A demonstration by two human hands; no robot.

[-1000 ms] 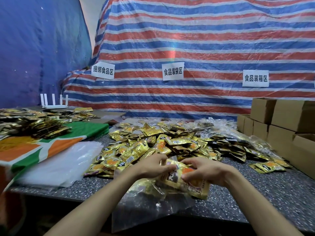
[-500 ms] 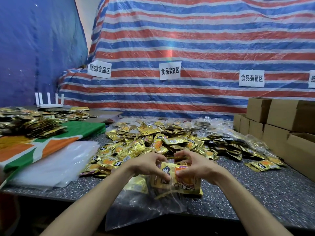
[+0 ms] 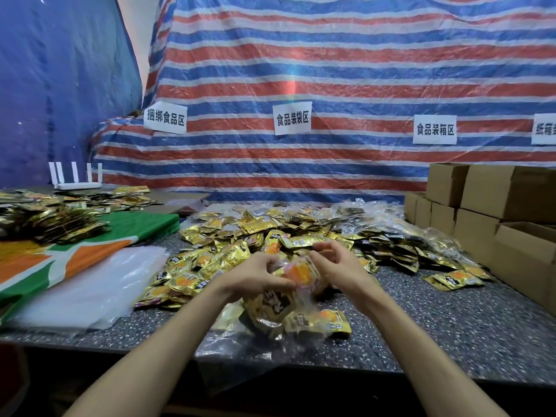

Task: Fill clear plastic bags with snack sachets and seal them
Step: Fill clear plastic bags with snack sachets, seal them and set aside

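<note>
A clear plastic bag [image 3: 301, 314] stuffed with gold snack sachets hangs between my hands just above the speckled table [image 3: 451, 326]. My left hand [image 3: 255, 275] grips the bag's top from the left. My right hand [image 3: 334, 266] pinches the same top from the right, with its fingers curled. The bag's mouth is blurred and hidden by my fingers. Behind my hands lies a big loose heap of gold sachets [image 3: 255, 233]. A second clear bag [image 3: 234, 350] lies flat under the filled one, over the table's front edge.
A stack of empty clear bags [image 3: 99, 287] lies at the left. Beside it is a green and orange cloth [image 3: 60, 254] with bundled sachets [image 3: 54, 224]. Filled bags [image 3: 391, 236] are piled at the right, next to cardboard boxes [image 3: 496, 212]. A striped tarp [image 3: 331, 70] hangs behind.
Both hands have lifted the filled bag and shifted on its top. The sachets have slid deeper into the bag and now hang lower below my fingers.
</note>
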